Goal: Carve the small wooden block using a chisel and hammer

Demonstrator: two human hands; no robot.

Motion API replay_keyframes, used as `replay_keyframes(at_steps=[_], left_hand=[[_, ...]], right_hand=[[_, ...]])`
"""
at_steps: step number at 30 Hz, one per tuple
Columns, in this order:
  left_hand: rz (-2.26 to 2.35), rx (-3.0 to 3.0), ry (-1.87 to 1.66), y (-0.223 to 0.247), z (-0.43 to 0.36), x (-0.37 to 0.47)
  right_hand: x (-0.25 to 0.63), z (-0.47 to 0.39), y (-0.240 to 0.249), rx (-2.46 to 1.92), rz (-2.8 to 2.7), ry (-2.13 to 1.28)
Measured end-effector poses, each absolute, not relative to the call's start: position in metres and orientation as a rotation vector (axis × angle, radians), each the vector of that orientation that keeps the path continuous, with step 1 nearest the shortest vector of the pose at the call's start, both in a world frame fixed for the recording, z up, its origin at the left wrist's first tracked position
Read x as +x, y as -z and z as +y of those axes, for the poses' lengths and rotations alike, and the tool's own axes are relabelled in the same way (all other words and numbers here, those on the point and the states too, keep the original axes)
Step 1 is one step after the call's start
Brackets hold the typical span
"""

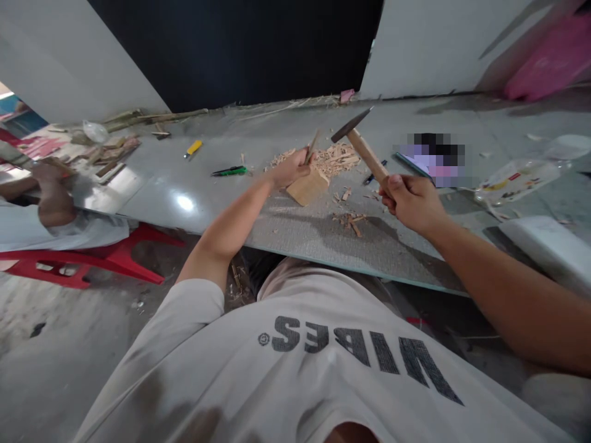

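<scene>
While the right hand (413, 202) grips a wooden-handled hammer (367, 157) raised above the surface (161, 169), the left hand (292, 170) grasps a slim stick-like tool (313, 145) at the wooden block (306, 189), which lies beside heaped wood shavings (340, 159); rightward sits a clear printed plastic packet (519, 179), its contents too blurred to tell; beyond it is a pink plastic bag (547, 58), contents hidden.
</scene>
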State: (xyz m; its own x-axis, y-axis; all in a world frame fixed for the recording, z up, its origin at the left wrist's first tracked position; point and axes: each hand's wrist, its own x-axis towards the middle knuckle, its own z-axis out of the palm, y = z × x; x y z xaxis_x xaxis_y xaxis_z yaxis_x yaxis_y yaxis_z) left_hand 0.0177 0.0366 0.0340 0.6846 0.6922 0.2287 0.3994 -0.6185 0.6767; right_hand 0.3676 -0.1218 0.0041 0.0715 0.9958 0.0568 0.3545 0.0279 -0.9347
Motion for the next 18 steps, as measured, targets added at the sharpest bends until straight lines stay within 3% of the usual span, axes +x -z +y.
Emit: replay_keyframes(at_steps=[10, 15, 18], left_hand=[[1.015, 2.763, -0.449, -0.063, 0.002, 0.008], [1.064, 2.762, -0.213, -0.066, -0.006, 0.012], [1.057, 2.723, -0.270, -0.063, -0.002, 0.011]], right_hand=[[0.371, -0.119, 0.001, -1.438, -1.426, -0.945], [0.370, -0.120, -0.001, -1.444, -1.454, -0.933], [0.369, -0.120, -0.002, -1.444, -1.466, -0.926]])
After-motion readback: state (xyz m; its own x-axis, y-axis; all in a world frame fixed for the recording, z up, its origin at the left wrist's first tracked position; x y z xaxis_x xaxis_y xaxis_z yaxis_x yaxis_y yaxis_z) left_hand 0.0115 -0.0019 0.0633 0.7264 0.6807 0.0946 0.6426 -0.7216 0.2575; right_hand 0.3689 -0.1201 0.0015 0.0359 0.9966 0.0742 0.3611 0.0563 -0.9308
